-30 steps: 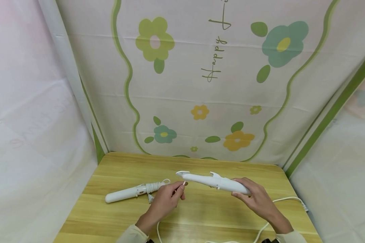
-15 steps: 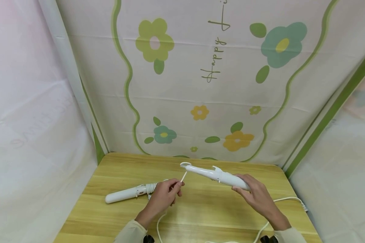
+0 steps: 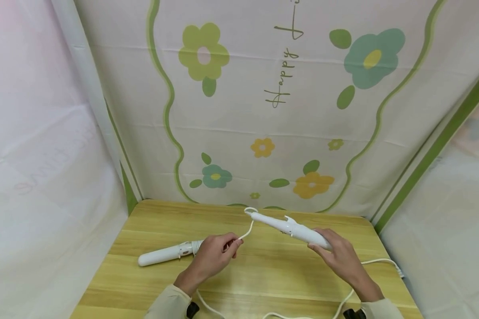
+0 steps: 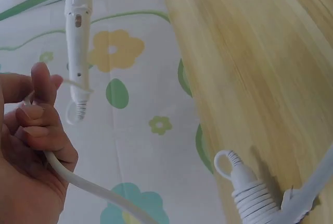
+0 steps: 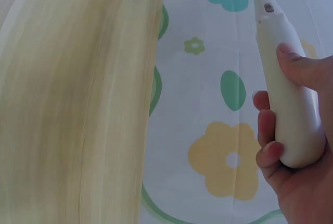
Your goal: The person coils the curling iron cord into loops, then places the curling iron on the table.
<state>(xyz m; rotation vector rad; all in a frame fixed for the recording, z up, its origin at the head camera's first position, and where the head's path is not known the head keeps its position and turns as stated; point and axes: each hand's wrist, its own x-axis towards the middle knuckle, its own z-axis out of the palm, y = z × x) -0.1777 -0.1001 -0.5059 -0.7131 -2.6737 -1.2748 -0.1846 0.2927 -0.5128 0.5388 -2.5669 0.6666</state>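
My right hand [image 3: 339,257] grips the wide rounded end of a white curling iron [image 3: 277,224], raised over the table and tilted with its narrow end up and to the left. A hanging ring [image 3: 250,210] and the white cord [image 3: 248,231] come off that narrow end. The cord is pinched between thumb and fingers of my left hand [image 3: 213,254]; in the left wrist view its lower length [image 4: 99,188] trails away below the fingers. In the right wrist view the thumb and fingers wrap the iron's thick body [image 5: 289,99].
A second white curling iron [image 3: 161,255] lies at left on the wooden table [image 3: 279,279], its cord wound round its narrow end [image 4: 254,203], partly behind my left hand. Loose cord runs along the table front to a plug [image 3: 401,274] at right. Flowered cloth [image 3: 231,110] hangs behind.
The held curling iron's narrow end has swung up and a little right. My left hand has slid down and back along the cord, so a longer stretch shows between hand and iron.
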